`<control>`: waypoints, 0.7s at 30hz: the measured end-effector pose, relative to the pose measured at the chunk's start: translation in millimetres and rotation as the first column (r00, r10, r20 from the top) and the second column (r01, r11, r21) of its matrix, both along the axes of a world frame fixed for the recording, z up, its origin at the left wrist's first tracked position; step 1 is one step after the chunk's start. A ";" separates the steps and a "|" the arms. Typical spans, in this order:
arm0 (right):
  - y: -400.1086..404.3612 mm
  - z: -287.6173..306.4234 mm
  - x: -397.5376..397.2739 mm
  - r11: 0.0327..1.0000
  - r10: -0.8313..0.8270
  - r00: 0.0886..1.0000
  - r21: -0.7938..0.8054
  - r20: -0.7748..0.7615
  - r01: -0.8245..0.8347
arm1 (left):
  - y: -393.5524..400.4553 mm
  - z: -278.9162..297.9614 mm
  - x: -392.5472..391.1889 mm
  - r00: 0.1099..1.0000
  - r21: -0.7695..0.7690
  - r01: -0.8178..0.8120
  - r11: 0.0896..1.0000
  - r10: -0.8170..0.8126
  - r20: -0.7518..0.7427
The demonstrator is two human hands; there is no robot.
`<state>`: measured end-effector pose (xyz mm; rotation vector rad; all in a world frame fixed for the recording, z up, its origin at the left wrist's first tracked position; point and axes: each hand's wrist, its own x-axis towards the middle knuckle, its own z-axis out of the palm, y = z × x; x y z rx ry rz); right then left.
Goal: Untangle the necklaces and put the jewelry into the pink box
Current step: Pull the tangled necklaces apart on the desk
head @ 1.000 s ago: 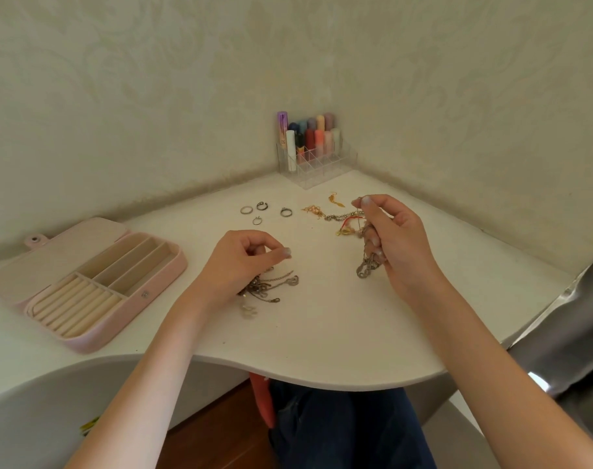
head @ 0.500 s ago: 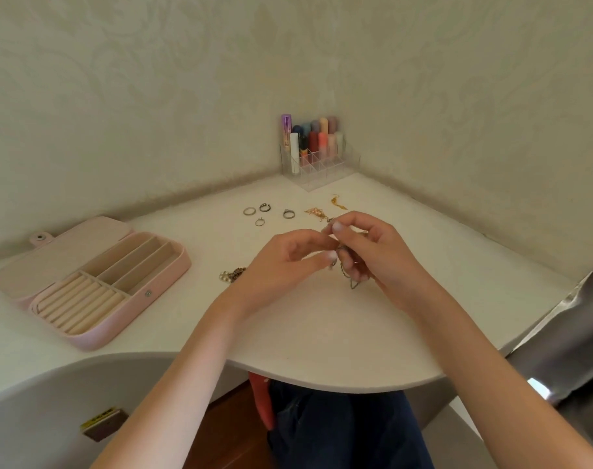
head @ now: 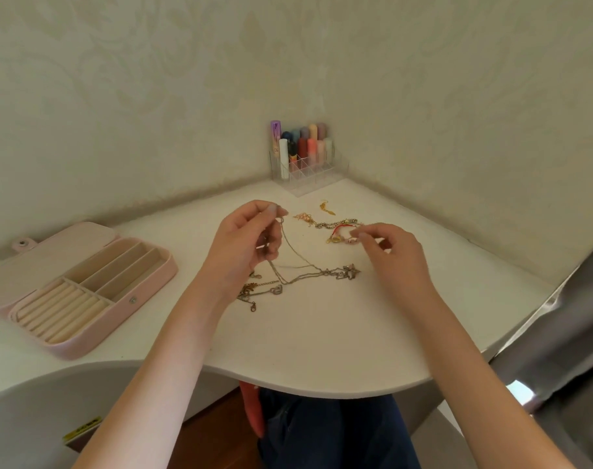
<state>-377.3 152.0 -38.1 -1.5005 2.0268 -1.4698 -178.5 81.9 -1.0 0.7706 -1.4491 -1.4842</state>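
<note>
The open pink box (head: 126, 318) lies at the table's left, its compartments bare. My left hand (head: 247, 242) is raised above the table and pinches a thin chain near its top end. That chain hangs down into the tangled necklaces (head: 308, 273), which end in a star pendant (head: 352, 270). A second clump of chain with a heart pendant (head: 264, 291) lies by my left wrist. My right hand (head: 393, 255) hovers loosely curled over a red cord bracelet (head: 339, 231), with nothing seen between its fingers. A silver bracelet (head: 335, 224) and gold earrings (head: 305, 218) lie behind.
A clear organizer with several lipsticks (head: 303, 157) stands in the back corner where the two walls meet. The table's curved front edge (head: 322, 389) runs just above my lap. A grey surface (head: 559, 350) rises at the right.
My hands, joined on the chain half a second ago, have parted. The left went up and left with the chain; the right went right, and the necklaces now lie stretched out on the table.
</note>
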 end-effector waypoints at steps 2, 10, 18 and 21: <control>5.3 -5.1 -14.9 0.995 -0.048 0.999 0.081 -0.015 0.049 | -3.4 -1.2 1.4 0.991 -0.064 -0.106 0.992 0.111 0.076; 8.6 -7.5 -4.7 0.941 0.138 0.975 0.331 -0.173 -0.074 | -3.9 -8.2 1.0 0.966 -0.125 -0.192 0.973 0.209 0.150; 5.5 -6.8 1.1 0.956 0.103 0.971 0.290 -0.214 -0.037 | -6.7 -1.4 1.0 0.966 -0.157 -0.179 0.971 0.204 0.159; 5.0 -9.6 -3.2 0.976 0.080 0.984 0.213 -0.156 -0.046 | -7.5 1.9 1.9 0.968 -0.156 -0.178 0.972 0.201 0.148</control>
